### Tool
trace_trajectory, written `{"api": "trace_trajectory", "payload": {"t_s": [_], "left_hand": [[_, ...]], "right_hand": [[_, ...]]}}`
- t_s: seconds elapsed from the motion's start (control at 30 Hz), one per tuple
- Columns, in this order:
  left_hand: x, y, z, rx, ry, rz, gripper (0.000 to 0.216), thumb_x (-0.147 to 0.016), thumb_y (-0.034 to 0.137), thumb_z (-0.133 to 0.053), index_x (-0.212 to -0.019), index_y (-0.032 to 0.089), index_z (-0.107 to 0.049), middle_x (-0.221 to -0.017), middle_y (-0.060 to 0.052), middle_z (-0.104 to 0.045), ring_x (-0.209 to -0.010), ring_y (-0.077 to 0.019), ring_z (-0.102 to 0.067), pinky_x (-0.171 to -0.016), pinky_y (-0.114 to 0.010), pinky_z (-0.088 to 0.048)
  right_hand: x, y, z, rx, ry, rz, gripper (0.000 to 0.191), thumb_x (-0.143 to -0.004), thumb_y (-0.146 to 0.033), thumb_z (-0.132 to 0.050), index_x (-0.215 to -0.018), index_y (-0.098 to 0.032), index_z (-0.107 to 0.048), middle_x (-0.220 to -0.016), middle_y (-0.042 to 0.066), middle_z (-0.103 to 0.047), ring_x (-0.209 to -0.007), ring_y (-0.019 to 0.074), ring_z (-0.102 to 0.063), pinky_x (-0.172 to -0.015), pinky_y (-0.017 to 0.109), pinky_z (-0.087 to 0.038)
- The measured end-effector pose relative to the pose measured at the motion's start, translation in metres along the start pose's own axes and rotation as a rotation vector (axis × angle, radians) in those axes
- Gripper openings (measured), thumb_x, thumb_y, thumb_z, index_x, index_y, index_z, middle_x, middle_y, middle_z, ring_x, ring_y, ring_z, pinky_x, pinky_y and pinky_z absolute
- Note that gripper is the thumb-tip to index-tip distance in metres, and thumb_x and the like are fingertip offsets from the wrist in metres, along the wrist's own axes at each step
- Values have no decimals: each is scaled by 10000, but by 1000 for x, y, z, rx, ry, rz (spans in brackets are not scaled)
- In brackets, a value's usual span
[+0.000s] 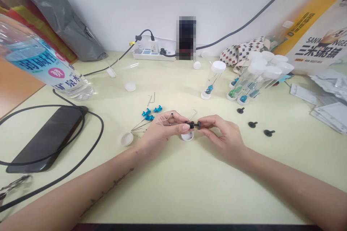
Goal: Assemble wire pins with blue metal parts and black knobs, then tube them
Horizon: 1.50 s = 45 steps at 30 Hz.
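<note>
My left hand (168, 127) pinches a small black fitting, with a thin bent wire (162, 122) sticking out beside its fingers. At the fitting's right end, my right hand (221, 134) has thumb and fingertips closed on a black round-headed screw (198, 125). The two black parts meet end to end; how they join is too small to tell. Just below them is a white cap (187, 136). Left of my left hand lie blue metal pieces (148, 114), some with thin wires, and another white cap (126, 139). An L-shaped hex key (193, 114) lies behind the fingers.
Three black round-headed screws (253, 125) lie at right. Behind them stand several clear tubes (248, 83) with white caps, and one tube (213, 81) apart. At left are a water bottle (51, 65), a dark phone (46, 139) and a looped black cable (101, 133). A power strip (151, 55) sits by the wall.
</note>
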<state>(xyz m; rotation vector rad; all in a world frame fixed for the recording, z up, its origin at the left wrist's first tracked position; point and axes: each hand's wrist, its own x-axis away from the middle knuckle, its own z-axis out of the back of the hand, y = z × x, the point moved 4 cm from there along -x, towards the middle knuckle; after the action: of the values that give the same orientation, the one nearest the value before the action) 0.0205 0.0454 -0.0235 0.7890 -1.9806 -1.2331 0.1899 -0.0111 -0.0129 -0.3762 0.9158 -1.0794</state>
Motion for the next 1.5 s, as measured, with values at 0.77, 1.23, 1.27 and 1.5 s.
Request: {"api": "trace_trajectory", "payload": {"t_s": [0.77,1.23,1.27,1.5], "left_hand": [[-10,-1,5,103,-1,-80,161,-687,178,-765,-790,128,-651,-845,-44,-693,-817,-155,-646,-829,-311,-497],[-17,-1,9,103,26,-170,177,-682,178,-770,-783,128,-634,-891,-66,-692,-851,-161,-636,-878,-331,-487],[-17,0,8,99,26,-170,181,-681,183,-771,-787,129,-635,-895,-68,-692,-853,-163,-636,-878,-331,-485],[-20,0,5,108,16,-162,194,-669,204,-779,-773,126,-636,-872,-66,-695,-821,-157,-641,-860,-319,-486]], "right_hand": [[-5,9,-8,-154,-75,-144,238,-903,-324,-535,-1115,-214,-524,-856,14,-674,-756,139,-642,-658,231,-496],[-18,14,-17,-105,-28,-142,180,-910,-230,-435,-1060,-210,-533,-878,20,-665,-750,134,-648,-705,259,-513],[-17,14,-16,-125,-27,-164,181,-911,-235,-432,-1056,-206,-535,-839,16,-662,-730,131,-644,-689,254,-513],[-17,13,-15,-182,-36,-184,193,-946,-298,-403,-1035,-183,-529,-738,15,-619,-659,127,-585,-637,246,-480]]}}
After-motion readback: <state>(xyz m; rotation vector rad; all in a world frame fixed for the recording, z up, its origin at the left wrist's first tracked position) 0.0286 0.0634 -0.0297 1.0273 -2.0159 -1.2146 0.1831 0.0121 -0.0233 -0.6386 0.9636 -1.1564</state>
